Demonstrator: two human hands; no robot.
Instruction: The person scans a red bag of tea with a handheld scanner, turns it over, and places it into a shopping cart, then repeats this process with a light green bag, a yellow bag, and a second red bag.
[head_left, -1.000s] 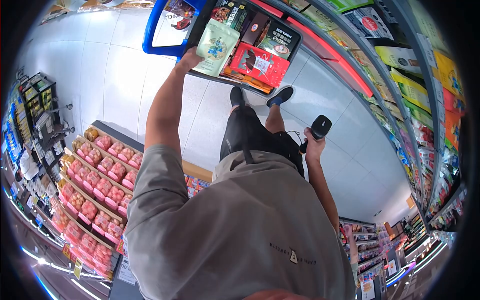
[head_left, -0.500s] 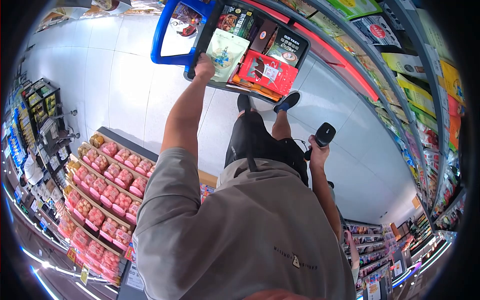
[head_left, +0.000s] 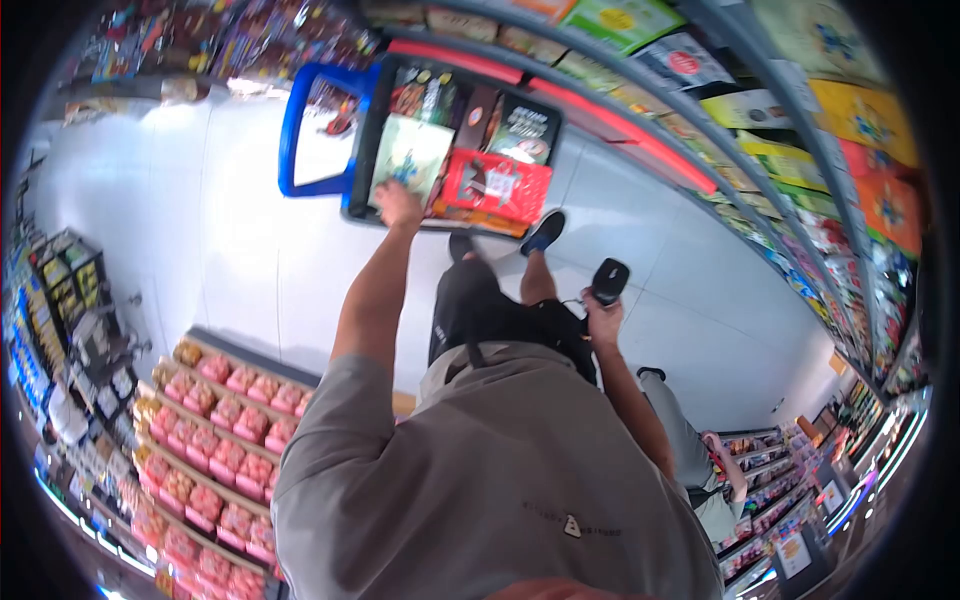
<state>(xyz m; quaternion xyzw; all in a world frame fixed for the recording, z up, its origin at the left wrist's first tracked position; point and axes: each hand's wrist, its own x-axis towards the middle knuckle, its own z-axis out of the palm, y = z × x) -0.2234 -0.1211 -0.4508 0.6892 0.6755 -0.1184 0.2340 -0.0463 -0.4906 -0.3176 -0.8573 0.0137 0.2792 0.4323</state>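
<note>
My left hand (head_left: 399, 204) is at the near edge of a dark shopping basket (head_left: 362, 172) with a blue handle (head_left: 292, 130). Its fingers look apart, at the lower corner of a pale pouch (head_left: 413, 150); motion blurs them. Beside the pouch lie a red package (head_left: 470, 185), a black coffee box (head_left: 522, 128), a dark brown box (head_left: 475, 120) and orange packs (head_left: 480, 220). Low on the other side, my right hand (head_left: 603, 324) is wrapped round the handle of a black handheld scanner (head_left: 611, 280).
Shelves of bagged goods (head_left: 790, 165) run along the right, with a red strip (head_left: 640, 135) at their lower edge. On the left stands a tiered display of pink packs (head_left: 215, 430). Another person (head_left: 700, 470) is close by at lower right. Pale floor tiles (head_left: 250, 240) lie between.
The view has shifted, so the basket sits lower and farther left. My left hand has moved from the basket rim by the handle onto the pouch's lower corner. More of the other person shows.
</note>
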